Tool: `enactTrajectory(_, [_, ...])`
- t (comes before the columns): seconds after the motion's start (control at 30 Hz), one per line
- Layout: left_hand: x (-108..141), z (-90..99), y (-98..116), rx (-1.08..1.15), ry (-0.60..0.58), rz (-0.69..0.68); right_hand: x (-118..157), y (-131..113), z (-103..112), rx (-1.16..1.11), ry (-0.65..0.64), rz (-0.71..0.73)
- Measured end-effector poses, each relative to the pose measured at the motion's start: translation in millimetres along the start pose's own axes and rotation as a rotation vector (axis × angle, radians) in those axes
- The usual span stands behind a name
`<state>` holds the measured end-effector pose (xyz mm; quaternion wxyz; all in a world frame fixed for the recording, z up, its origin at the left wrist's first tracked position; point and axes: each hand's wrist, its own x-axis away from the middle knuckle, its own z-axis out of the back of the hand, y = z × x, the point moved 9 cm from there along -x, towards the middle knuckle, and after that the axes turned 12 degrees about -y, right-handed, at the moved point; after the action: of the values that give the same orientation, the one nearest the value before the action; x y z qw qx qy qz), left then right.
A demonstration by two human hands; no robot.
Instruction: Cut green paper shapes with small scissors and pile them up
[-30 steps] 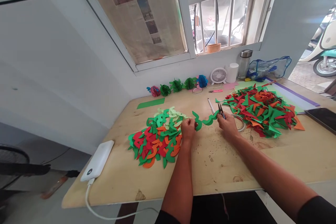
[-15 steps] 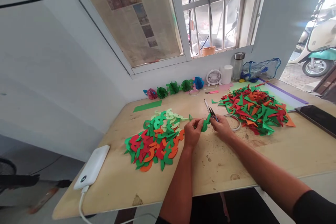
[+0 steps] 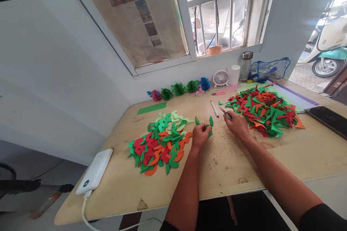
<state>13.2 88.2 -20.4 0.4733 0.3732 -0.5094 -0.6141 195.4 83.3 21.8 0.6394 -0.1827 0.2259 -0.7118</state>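
Between the fingertips of my left hand (image 3: 201,134) is a small piece of green paper (image 3: 211,121), just right of a pile of cut paper shapes (image 3: 159,148) in green, red and orange. My right hand (image 3: 236,124) grips a pair of scissors (image 3: 225,113), whose blades point up and left, apart from the green paper. On the table behind the hands lies a white pen (image 3: 214,109). A heap of red, green and orange paper scraps (image 3: 267,110) spreads beside my right hand.
Along the wall stand paper flowers (image 3: 178,89), a small white fan (image 3: 221,78), a white cylinder (image 3: 234,75) and a glass bottle (image 3: 245,66). A white power bank (image 3: 94,171) with a cable is at the table's left edge. A dark phone (image 3: 328,120) lies at the right.
My right hand has moved right with the scissors, away from the green paper and toward the scrap heap. My left hand still holds the paper in nearly the same place.
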Motion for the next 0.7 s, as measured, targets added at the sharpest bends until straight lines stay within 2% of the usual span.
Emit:
enactTrajectory(0.1, [1.0, 5.6, 0.8, -0.090, 0.061, -0.019, -2.2, 5.4, -6.0, 0.199, -0.107, -0.060])
enactTrajectory(0.23, [3.9, 5.6, 8.4, -0.263, 0.063, -0.022, -0.4, 1.6, -13.9, 0.311, -0.179, -0.034])
enactTrajectory(0.37, [7.7, 4.6, 12.7, -0.376, 0.070, 0.017, 1.4, 0.4, -16.5, 0.355, -0.215, -0.025])
enactTrajectory(0.53, [12.3, 10.7, 11.6, -0.510, 0.164, 0.075, 0.6, 5.9, -19.0, 0.375, -0.258, -0.041])
enactTrajectory(0.7, [16.4, 18.0, 16.0, -0.483, 0.260, 0.029, 1.1, 4.1, -18.2, 0.345, -0.228, -0.017])
